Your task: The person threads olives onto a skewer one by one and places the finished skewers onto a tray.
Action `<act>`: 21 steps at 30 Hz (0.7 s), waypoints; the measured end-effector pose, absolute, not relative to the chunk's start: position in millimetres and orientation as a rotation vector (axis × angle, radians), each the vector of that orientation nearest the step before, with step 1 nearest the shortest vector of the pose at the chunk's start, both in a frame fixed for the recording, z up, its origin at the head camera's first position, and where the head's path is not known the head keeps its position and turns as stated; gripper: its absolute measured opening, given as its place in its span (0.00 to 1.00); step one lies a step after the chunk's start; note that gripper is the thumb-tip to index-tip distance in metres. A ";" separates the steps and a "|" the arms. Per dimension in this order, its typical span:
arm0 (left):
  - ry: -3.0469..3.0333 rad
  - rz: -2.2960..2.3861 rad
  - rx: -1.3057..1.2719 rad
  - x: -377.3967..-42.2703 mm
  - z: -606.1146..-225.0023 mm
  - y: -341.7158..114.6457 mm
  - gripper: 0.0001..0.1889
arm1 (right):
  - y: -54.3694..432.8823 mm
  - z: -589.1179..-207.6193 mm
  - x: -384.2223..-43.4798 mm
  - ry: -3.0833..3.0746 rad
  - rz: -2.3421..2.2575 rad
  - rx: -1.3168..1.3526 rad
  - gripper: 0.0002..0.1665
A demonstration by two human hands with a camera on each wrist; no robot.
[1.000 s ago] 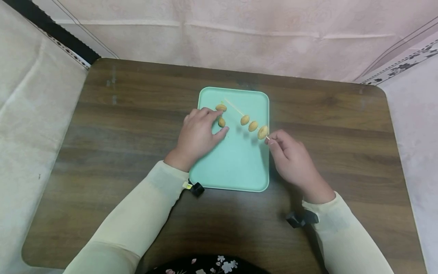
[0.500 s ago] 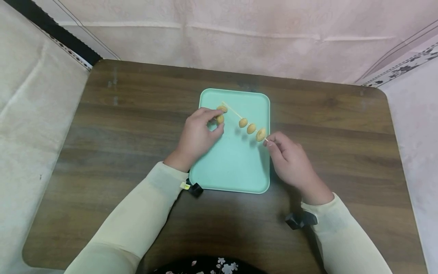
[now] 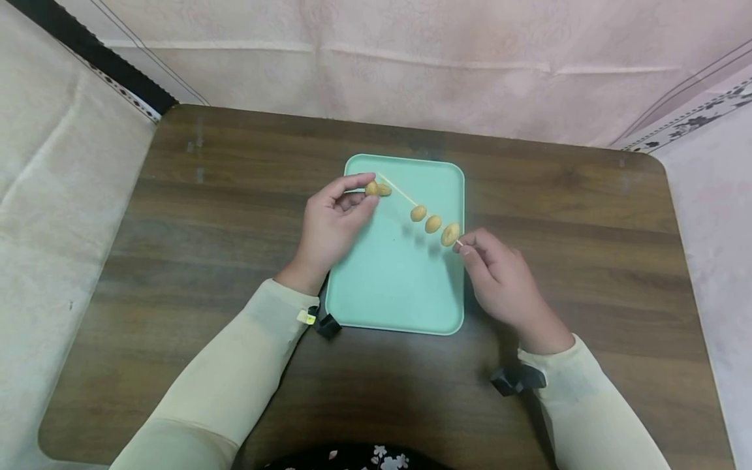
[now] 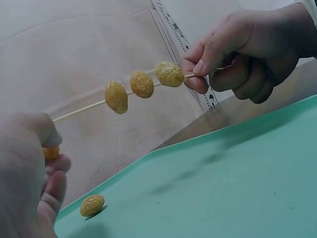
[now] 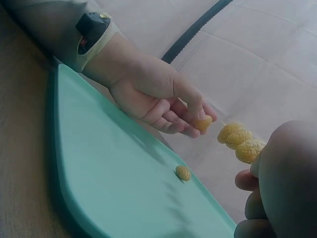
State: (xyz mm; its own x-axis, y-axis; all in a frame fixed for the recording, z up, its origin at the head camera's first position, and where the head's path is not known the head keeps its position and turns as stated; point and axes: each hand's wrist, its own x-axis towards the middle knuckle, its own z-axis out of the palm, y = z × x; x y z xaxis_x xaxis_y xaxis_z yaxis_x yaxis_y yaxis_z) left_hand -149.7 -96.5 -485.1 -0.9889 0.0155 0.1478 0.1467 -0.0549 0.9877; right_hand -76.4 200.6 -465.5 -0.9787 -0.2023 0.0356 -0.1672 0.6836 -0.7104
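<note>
My right hand (image 3: 499, 281) pinches the blunt end of a thin wooden skewer (image 4: 81, 109) between thumb and index finger. Threaded on it are three wrinkled golden food balls (image 4: 143, 84), grouped towards my right hand, leaving the far length bare. My left hand (image 3: 329, 228) holds a loose golden ball (image 5: 202, 123) between thumb and fingertips, close to the skewer's bare tip. In the left wrist view, that ball is mostly hidden behind the thumb. Another ball (image 4: 92, 205) lies on the mint-green tray (image 3: 393, 287), below my left hand. The skewer hangs slanted above the tray.
The tray lies on a dark wooden table (image 3: 223, 215). Pale cloth (image 3: 411, 85) hangs behind the table's far edge and along both sides. Dark wrist cameras are strapped over both cream sleeves (image 3: 235, 359).
My left hand reached down to a ball on the tray, took hold of it and lifted it up to the left of the skewer tip. The right hand and skewer barely shifted.
</note>
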 end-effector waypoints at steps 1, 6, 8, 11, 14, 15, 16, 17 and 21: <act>-2.078 -2.202 -0.195 -150.0 -485.5 -96.6 0.20 | 200.6 -465.7 -76.1 2.843 -1.191 -0.319 0.13; -1.994 -2.154 -0.198 -151.6 -486.0 -97.3 0.20 | 200.3 -465.8 -74.5 2.846 -1.208 -0.358 0.11; -1.966 -2.150 -0.176 -152.1 -486.8 -97.8 0.18 | 200.8 -467.1 -74.1 2.849 -1.210 -0.388 0.10; -1.945 -2.134 -0.163 -152.7 -488.3 -98.5 0.16 | 201.9 -469.4 -73.8 2.857 -1.198 -0.431 0.09; -1.925 -2.111 -0.174 -153.1 -489.0 -98.5 0.15 | 202.3 -470.7 -73.9 2.857 -1.189 -0.457 0.08; -1.916 -2.104 -0.183 -153.1 -489.0 -98.5 0.15 | 202.3 -470.7 -73.9 2.858 -1.185 -0.461 0.08; -1.907 -2.100 -0.192 -153.1 -489.2 -98.5 0.15 | 202.2 -470.8 -73.9 2.858 -1.182 -0.464 0.08; -1.899 -2.096 -0.203 -153.2 -489.2 -98.6 0.15 | 202.3 -470.9 -73.9 2.860 -1.179 -0.471 0.08; -1.872 -2.090 -0.238 -152.9 -489.3 -99.2 0.14 | 202.5 -471.4 -74.2 2.870 -1.170 -0.494 0.07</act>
State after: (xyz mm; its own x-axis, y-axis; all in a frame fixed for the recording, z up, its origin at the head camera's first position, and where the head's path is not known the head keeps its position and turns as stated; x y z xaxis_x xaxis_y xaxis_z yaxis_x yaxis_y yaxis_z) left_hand -152.9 -99.2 -489.3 -0.9336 -0.1282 0.3346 0.3467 -0.0870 0.9339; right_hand -74.2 202.5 -471.4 -0.9504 -0.2892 0.1146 -0.2870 0.6727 -0.6820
